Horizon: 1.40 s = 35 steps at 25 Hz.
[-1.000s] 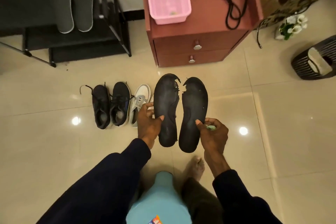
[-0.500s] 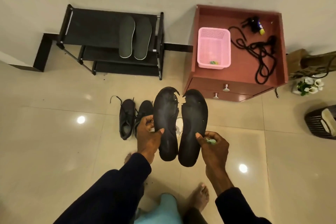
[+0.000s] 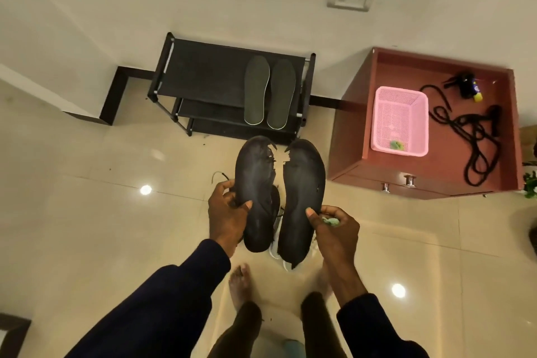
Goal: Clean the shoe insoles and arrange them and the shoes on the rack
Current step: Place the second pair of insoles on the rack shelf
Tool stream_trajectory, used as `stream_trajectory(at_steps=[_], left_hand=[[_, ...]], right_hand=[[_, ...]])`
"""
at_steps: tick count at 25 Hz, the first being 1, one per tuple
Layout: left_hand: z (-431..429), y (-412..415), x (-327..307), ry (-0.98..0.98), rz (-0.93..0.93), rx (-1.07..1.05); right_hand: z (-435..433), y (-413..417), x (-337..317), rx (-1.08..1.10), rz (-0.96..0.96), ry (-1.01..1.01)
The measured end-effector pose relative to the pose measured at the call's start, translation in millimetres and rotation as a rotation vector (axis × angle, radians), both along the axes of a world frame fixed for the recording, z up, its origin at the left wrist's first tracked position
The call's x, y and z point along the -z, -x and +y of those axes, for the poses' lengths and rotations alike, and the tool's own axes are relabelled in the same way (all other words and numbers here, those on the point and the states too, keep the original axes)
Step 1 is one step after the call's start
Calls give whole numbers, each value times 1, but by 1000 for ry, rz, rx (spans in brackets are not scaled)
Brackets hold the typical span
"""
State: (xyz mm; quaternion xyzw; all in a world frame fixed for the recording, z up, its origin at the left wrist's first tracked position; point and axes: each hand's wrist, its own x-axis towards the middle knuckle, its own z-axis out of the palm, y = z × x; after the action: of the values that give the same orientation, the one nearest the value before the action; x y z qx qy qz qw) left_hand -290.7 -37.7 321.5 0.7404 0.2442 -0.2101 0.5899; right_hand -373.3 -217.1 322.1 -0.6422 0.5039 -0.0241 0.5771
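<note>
At the frame centre, the left hand [image 3: 228, 216] pinches one torn black insole [image 3: 255, 192]; the right hand [image 3: 334, 229] pinches the other insole [image 3: 302, 197] plus a green cloth [image 3: 331, 221].

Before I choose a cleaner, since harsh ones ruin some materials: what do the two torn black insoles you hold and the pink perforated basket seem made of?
The left black insole and right black insole: probably foam or soft rubber, matte; toe edges ragged and crumbled. Pink perforated basket: moulded plastic, faintly glossy, regular mesh holes.

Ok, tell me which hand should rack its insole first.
Left, probably. The left hand holds only its black insole, nearer the bare side of the rack; the right hand also pinches a green cloth.
</note>
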Motion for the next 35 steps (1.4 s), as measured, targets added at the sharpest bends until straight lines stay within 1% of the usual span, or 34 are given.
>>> stream_trajectory(at_steps=[3,7,9,12,18,21,25,30,35], left_hand=[[18,-34,-5,-24,-6,-70],[38,-83,-3,-8,-37,-145],[53,-112,5,-18,-57,-165],[88,-166,32,-49,-40,-181],[140,-291,92,-54,-19,-72],[148,-360,121,-71,-49,1],[144,-429,151,-82,-82,55],[134,-485,178,-156,-105,125],[141,-499,195,-244,-116,167]], right_hand=[[14,-45,7,-60,6,-30],[31,-109,19,-130,15,-31],[45,-143,30,-142,21,-35],[85,-202,48,-138,56,-61],[141,-327,96,-12,92,-45],[154,-388,116,10,115,-20],[161,-446,142,23,116,4],[159,-496,175,63,143,41],[159,-505,195,78,188,177]])
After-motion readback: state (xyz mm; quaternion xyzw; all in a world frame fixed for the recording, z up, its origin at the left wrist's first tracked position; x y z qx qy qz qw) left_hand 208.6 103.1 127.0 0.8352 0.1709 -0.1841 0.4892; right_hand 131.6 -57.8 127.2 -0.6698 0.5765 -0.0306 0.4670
